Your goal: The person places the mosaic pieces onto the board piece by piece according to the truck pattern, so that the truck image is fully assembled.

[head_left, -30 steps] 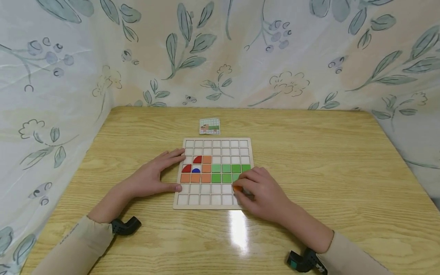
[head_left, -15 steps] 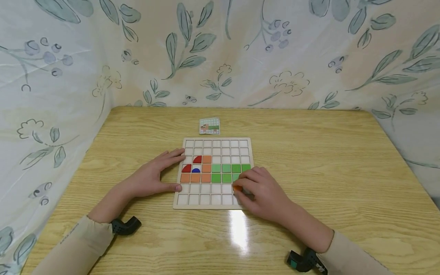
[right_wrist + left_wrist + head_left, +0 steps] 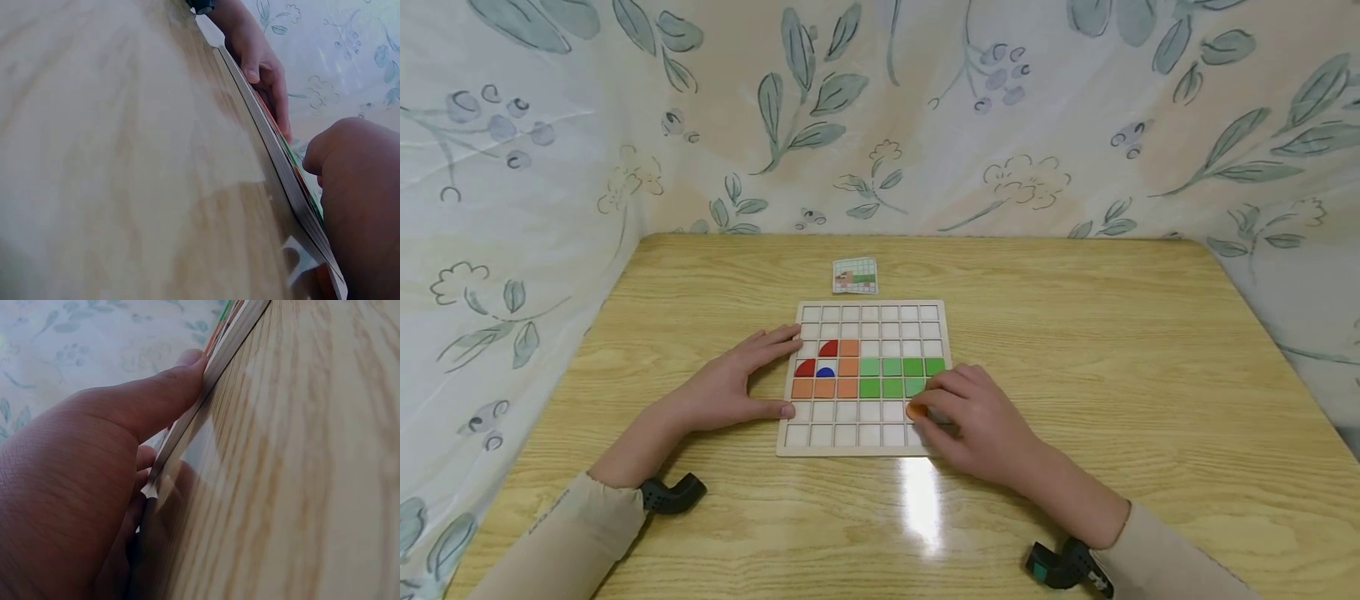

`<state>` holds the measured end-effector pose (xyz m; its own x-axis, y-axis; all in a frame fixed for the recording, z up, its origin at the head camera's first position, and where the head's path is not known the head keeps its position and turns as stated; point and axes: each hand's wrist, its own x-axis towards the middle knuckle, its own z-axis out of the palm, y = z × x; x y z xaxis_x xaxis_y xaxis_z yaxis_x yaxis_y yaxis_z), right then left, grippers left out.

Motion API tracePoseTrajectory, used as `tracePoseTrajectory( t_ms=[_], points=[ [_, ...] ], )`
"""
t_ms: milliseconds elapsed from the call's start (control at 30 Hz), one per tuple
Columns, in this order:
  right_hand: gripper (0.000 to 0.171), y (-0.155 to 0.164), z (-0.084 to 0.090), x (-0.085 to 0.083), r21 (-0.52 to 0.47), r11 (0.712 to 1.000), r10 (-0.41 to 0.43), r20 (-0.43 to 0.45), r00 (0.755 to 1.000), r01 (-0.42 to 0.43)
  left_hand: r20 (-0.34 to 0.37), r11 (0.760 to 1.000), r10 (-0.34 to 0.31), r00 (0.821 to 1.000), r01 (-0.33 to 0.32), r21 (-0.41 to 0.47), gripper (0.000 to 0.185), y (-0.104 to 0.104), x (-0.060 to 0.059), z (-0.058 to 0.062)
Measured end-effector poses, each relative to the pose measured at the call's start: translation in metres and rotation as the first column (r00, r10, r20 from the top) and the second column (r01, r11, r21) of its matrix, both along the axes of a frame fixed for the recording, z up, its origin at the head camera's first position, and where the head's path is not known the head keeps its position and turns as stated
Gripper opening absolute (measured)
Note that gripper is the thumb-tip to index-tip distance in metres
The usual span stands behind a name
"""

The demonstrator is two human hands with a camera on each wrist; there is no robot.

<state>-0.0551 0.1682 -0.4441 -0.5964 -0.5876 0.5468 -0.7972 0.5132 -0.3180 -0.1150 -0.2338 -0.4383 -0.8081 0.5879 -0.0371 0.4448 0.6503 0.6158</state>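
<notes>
A: Head view first. Grid board (image 3: 863,377) is seen flat on the table (image 3: 1075,333), mid-field. Left hand (image 3: 730,387) is laid against the board's left edge, fingers straight, thumb at the near-left corner; nothing is gripped. Right hand (image 3: 973,421) is curled at the near-right corner, and an orange piece (image 3: 916,410) is pinched at its fingertips, over a cell in the second row from the front.

B: Progress?

A: Partly filled, as judged from the layout. Orange squares (image 3: 826,387), two red quarter shapes (image 3: 828,348), a blue half-round (image 3: 825,372) and green squares (image 3: 891,377) are already seated in the middle rows. Most cells are bare. The pinched piece is not seen fully seated.

B: Any writing?

A: None that can be read. A small pattern card (image 3: 854,276) is placed just behind the board; a coloured grid is printed on it, too small for detail.

B: Left wrist view?

A: Board edge (image 3: 206,381) is shown side-on, with the thumb (image 3: 156,394) pressed flat to it.

B: Right wrist view?

A: Same edge (image 3: 275,150) is seen from the other end, the far hand (image 3: 259,59) resting on it. The near hand is shown curled; the piece is mostly hidden.
</notes>
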Motion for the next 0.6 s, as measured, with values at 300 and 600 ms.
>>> tracePoseTrajectory(
  t_ms=[300, 600],
  points=[
    [0.02, 0.019, 0.0, 0.009, -0.014, 0.999, -0.03, -0.008, 1.0, 0.03, 0.002, 1.0, -0.007, 1.0, 0.007, -0.005, 0.1, -0.001, 0.001, 0.003],
    [0.02, 0.041, -0.002, 0.02, -0.018, 0.998, -0.055, 0.053, 0.997, 0.056, 0.02, 1.0, 0.008, 1.0, -0.007, -0.012, 0.102, 0.0, 0.002, 0.004]
  ],
)
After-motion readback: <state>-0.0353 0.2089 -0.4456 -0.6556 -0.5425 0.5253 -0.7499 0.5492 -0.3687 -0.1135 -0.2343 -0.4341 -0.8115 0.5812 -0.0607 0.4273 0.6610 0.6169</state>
